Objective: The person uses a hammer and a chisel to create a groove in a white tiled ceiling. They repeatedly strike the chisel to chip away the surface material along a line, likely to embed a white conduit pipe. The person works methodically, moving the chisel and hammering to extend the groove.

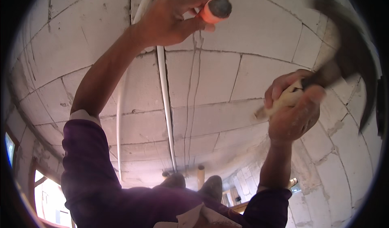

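My left hand [170, 23] is raised against the block wall [259, 33], its thumb and fingers closed round a chisel-like tool [210, 14]. That tool shows an orange side and a round, rough grey end; its other end is hidden. On the right, my right hand [293, 106] grips the pale handle of a hammer [344, 57]. The dark, curved hammer head is blurred and held apart from the grey end. Two thin lines [192, 90] run along the wall from below my left hand.
White pipes [164, 94] run along a dark groove in the wall, left of the lines. My shoes [212, 187] show at the bottom, near a short upright pipe stub [201, 175]. A bright window opening [48, 197] is at lower left.
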Demonstrator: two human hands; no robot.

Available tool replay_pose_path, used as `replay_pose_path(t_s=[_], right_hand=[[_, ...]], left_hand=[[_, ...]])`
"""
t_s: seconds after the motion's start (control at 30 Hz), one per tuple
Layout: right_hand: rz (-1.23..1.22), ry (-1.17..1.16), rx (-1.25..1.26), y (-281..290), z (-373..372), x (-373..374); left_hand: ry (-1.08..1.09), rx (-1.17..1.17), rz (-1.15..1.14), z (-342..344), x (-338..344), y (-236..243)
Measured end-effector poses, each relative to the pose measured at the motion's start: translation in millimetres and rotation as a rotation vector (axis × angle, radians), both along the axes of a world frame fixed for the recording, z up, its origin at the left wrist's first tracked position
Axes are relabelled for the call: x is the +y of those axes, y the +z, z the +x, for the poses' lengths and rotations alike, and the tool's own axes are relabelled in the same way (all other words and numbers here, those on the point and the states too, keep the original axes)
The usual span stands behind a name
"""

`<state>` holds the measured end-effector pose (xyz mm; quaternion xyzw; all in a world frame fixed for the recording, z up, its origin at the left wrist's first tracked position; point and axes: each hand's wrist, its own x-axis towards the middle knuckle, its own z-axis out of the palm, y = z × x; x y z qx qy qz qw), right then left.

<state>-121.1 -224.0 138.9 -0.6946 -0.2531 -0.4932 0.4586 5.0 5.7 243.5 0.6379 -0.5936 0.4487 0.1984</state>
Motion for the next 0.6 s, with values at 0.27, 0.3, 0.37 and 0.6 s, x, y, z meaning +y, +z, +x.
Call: replay_pose_path(t_s=[0.27, 0.3, 0.37, 0.6], right_hand=[[-0.075, -0.099, -0.124, 10.9, 6.9, 5.5], [-0.105, -0.124, -0.047, 6.2, 16.9, 7.0], [-0.157, -0.174, 0.081, 3.1, 30.7, 8.2], [0.163, -0.106, 0.075, -1.9, -21.1, -7.0]], left_hand=[[0.032, 0.012, 0.011, -4.4, -4.0, 1.4], [0.034, 0.038, 0.008, -3.6, -5.1, -1.9], [0.04, 0.065, 0.004, -2.6, -8.1, 0.9], [-0.433, 0.245, -0.346, 4.3, 19.8, 75.7]])
